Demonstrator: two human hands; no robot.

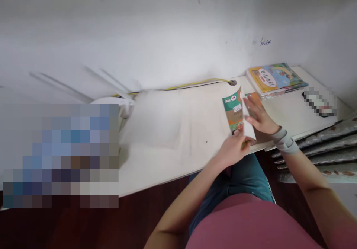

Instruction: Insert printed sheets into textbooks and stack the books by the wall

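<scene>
A booklet point(234, 109) with a green and brown cover stands part-open above the white desk, its white inside page turned toward the right. My left hand point(237, 144) grips its lower edge, with the fingers closed round the paper and partly hidden. On the other side, my right hand point(261, 118) has its fingers stretched out against the page near the fold, and a grey band circles that wrist. An orange-brown cover part shows behind the right fingers.
A stack of colourful books point(279, 78) lies at the desk's back right. Beside it is a pixelated dark-edged object point(320, 102). Yellow and black cables point(195, 83) run along the wall to a desk hole point(232, 83). Silvery patterned padded material point(320, 148) sits below right. Pixelation covers the left.
</scene>
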